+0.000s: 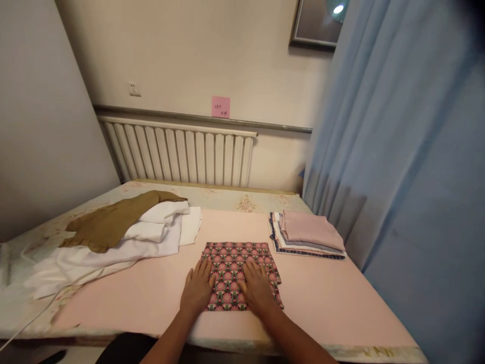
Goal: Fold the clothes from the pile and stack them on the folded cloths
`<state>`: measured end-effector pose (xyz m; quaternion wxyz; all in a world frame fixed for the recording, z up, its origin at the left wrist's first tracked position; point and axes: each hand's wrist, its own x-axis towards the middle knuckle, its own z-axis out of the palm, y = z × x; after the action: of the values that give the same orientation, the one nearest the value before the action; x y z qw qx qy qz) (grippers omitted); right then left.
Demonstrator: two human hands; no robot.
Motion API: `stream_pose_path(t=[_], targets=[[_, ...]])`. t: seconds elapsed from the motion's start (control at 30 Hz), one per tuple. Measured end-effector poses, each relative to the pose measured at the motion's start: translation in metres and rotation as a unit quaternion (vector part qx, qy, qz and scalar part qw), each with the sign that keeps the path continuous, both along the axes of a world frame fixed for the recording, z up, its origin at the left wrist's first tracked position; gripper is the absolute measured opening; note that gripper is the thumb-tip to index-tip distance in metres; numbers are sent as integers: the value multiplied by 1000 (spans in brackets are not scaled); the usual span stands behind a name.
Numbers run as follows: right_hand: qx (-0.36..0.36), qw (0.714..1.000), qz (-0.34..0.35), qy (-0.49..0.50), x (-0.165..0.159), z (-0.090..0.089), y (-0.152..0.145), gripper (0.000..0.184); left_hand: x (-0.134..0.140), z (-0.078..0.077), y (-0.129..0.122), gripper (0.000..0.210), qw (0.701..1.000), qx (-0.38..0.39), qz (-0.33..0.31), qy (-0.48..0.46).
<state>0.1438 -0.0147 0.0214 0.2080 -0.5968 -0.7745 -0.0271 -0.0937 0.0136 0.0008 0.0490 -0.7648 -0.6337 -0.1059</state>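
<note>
Head view: I see left hand and right hand laid flat, unclenched, on the cloth beneath, apparently to smooth it.

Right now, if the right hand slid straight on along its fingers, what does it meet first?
The right hand already lies on the patterned cloth, so first the rest of that, then the pink sheet. The first upright thing looks to be the radiator, though depth is hard to judge.
</note>
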Motion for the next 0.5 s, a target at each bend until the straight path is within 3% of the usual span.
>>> stream_pose_path(t=[0.13,0.33,0.5], targets=[[-38,999,15,-2,4,-6,-6,53,0,0,-1,55,1000,1,-2,4],[-26,1000,-12,7,14,-15,-8,51,-1,-1,1,55,1000,-6,2,1],[-32,999,-15,13,11,-12,-8,51,7,10,2,54,999,-33,32,16]])
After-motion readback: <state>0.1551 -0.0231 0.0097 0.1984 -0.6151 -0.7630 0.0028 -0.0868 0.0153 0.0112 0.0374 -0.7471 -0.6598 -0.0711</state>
